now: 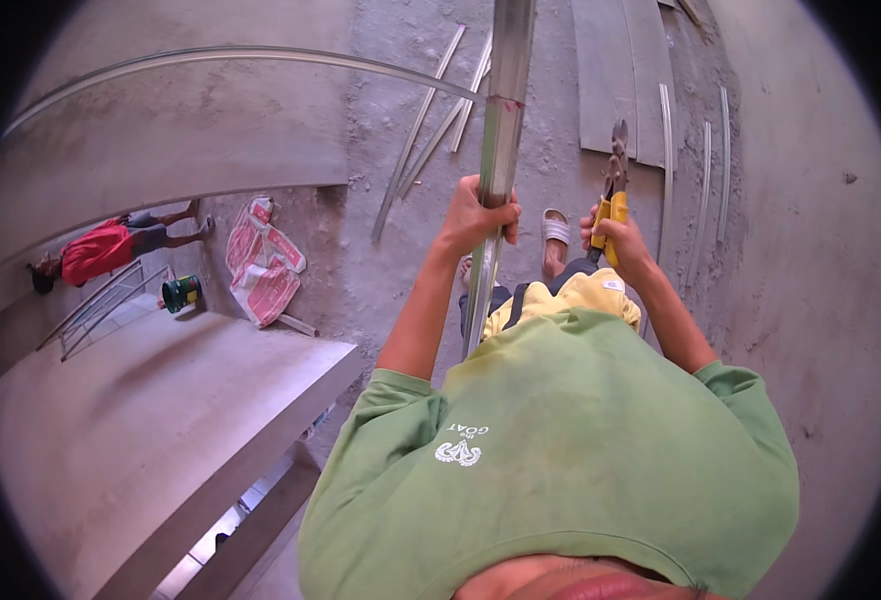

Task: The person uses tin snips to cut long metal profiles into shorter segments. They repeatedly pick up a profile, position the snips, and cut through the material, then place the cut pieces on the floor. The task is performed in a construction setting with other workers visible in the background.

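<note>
My left hand [477,217] is wrapped round a long silvery metal channel [508,70] that runs from the top of the view down past my waist. A reddish mark shows on the channel above my grip. A second, thinner metal channel [230,52] comes in from the left and meets the first one near that mark; whether they are joined I cannot tell. To the right, my right hand [618,242] holds tin snips [615,187] by their yellow handles, jaws pointing away from me and apart from the channel.
Loose metal strips [420,125] lie on the rough grey floor, with more at the right. Grey boards [605,75] rest at the far side. Leftward are a wall opening, red-and-white sacks [263,265], a dark green bucket [181,293], a metal frame [95,308] and a person in red [97,252].
</note>
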The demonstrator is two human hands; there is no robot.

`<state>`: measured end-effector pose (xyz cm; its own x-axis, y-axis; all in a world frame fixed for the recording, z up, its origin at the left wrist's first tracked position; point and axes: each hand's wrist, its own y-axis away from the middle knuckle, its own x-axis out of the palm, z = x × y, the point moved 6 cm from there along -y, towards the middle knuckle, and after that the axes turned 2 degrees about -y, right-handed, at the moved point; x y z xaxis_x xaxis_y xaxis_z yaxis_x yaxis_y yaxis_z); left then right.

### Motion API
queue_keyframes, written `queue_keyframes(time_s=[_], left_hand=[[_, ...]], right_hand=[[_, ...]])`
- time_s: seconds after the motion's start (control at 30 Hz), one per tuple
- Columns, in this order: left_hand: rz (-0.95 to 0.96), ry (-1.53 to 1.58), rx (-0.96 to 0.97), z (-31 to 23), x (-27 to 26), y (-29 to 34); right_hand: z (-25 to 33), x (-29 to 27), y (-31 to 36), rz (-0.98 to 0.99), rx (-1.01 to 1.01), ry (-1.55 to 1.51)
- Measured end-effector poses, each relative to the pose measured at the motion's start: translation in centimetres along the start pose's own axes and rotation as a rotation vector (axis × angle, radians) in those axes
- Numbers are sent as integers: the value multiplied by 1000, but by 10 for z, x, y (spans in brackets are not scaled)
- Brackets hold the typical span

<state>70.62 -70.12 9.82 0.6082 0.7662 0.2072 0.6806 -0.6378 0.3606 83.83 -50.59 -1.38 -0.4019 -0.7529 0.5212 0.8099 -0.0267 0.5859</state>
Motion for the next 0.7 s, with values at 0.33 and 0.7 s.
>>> queue_keyframes(time_s=[0.33, 0.7], left_hand=[[379, 346, -70, -1, 3, 21], [295, 226, 124, 8, 26, 10]], right_hand=[[127, 160, 23, 327, -539, 256], [135, 169, 22, 206, -635, 445]])
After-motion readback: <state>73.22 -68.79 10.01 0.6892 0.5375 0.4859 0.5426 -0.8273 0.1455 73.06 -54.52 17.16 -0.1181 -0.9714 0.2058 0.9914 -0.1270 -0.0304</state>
